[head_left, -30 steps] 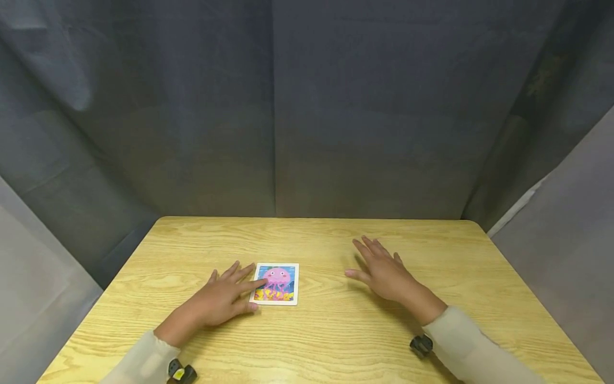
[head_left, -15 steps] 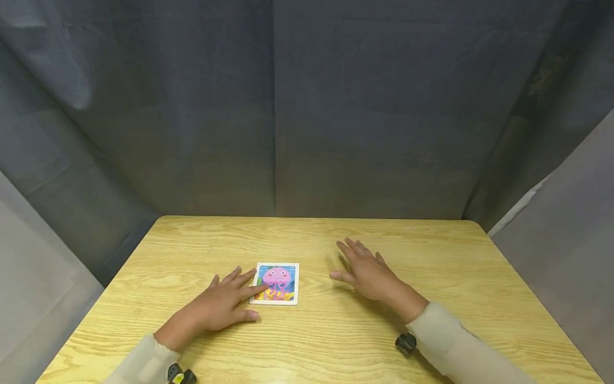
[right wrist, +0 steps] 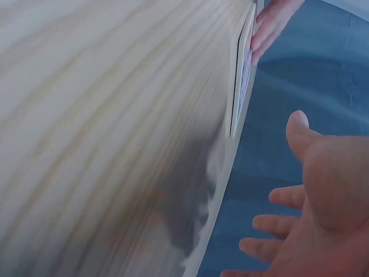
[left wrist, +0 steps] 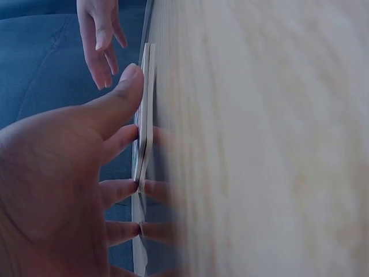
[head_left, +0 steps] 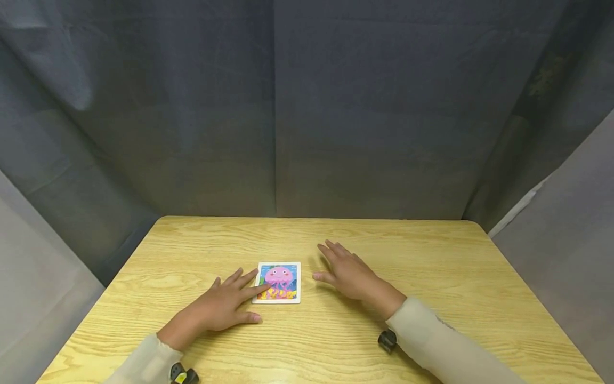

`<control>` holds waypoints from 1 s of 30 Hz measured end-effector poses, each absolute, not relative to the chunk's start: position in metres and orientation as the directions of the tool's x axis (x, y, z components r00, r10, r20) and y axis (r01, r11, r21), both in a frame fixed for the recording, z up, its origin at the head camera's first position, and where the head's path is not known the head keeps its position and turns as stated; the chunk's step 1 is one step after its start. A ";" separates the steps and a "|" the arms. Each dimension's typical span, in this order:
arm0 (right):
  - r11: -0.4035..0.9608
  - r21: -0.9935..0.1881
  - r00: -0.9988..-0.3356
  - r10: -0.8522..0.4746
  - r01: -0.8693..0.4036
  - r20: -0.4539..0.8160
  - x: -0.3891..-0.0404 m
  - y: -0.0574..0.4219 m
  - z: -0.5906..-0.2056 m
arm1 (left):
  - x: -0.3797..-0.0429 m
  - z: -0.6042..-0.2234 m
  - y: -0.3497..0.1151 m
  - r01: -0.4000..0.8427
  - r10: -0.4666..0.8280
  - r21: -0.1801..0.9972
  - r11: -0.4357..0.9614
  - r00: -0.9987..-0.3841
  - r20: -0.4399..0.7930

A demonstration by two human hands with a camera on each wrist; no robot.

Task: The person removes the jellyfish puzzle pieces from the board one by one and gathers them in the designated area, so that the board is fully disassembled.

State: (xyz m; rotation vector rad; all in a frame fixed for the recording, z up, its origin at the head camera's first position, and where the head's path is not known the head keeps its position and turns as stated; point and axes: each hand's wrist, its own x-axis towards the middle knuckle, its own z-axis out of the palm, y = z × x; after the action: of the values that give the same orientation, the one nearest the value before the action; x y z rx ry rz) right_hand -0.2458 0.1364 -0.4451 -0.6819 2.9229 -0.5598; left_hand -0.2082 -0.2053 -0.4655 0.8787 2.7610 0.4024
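Pink jellyfish tile [head_left: 281, 275]: lies flat on table, L of centre, btwn the 2 hands; sq pic w/ white border, blue water bkgd, yellow shapes along btm; lt wrist view shows its edge as 2 thin pale layers w/ dark line btwn

L hand [head_left: 219, 307]: released, palm down, fingers spread; index finger [head_left: 258, 290] reaches over tile's lower L part, another fingertip by its L border; thumb [head_left: 249, 318] out below tile's near L corner

R hand [head_left: 349, 274]: released too, held just over table to R of tile, apart from it; fingers stretched, thumb [head_left: 322, 277] pointing tile's way; rt wrist view has bkgd showing btwn hand & wood

Table [head_left: 307, 341]: light yellow wood grain, rounded far corners; soft shadow under R hand

Sleeves: pale beige on both arms, L sleeve [head_left: 146, 364] & R sleeve [head_left: 431, 338]

Wrist gear: small black device at each cuff, L one [head_left: 184, 375] w/ yellow spot, R one [head_left: 386, 341]

Backdrop [head_left: 364, 106]: dark grey cloth behind table, vert seam approx mid; paler grey panels both sides, L panel [head_left: 35, 288] & R panel [head_left: 561, 240]
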 end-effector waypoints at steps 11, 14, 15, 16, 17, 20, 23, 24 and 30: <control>0.782 -0.430 -0.861 -0.507 -0.450 -0.021 -0.253 0.109 -0.446 | -0.210 -0.465 -0.206 0.530 0.590 0.310 0.790 -0.794 -0.147; 0.760 -0.449 -0.847 -0.531 -0.469 -0.014 -0.255 0.104 -0.447 | -0.211 -0.463 -0.206 0.529 0.592 0.313 0.788 -0.792 -0.150; 0.756 -0.456 -0.844 -0.535 -0.471 -0.016 -0.255 0.103 -0.446 | -0.211 -0.463 -0.206 0.530 0.592 0.313 0.788 -0.791 -0.151; 0.750 -0.463 -0.842 -0.539 -0.472 -0.015 -0.255 0.101 -0.447 | -0.211 -0.463 -0.206 0.530 0.592 0.313 0.788 -0.791 -0.153; 0.748 -0.465 -0.839 -0.544 -0.474 -0.019 -0.255 0.100 -0.447 | -0.211 -0.463 -0.206 0.531 0.593 0.313 0.788 -0.790 -0.154; 0.739 -0.474 -0.833 -0.553 -0.479 -0.021 -0.257 0.094 -0.447 | -0.212 -0.463 -0.206 0.532 0.595 0.313 0.787 -0.789 -0.155; 0.735 -0.473 -0.828 -0.561 -0.486 -0.020 -0.259 0.087 -0.448 | -0.212 -0.463 -0.206 0.532 0.596 0.314 0.786 -0.787 -0.158; 0.734 -0.474 -0.828 -0.561 -0.487 -0.018 -0.259 0.085 -0.448 | -0.212 -0.463 -0.206 0.531 0.596 0.315 0.786 -0.787 -0.159; 0.739 -0.461 -0.830 -0.558 -0.491 -0.011 -0.261 0.072 -0.448 | -0.213 -0.463 -0.206 0.528 0.593 0.315 0.789 -0.788 -0.167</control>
State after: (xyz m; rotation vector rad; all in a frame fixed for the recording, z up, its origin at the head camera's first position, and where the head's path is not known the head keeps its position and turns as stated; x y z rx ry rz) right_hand -0.2610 0.0724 -0.4481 -0.8466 2.7899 -0.6771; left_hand -0.2130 -0.2064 -0.4633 0.8692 2.7232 0.3684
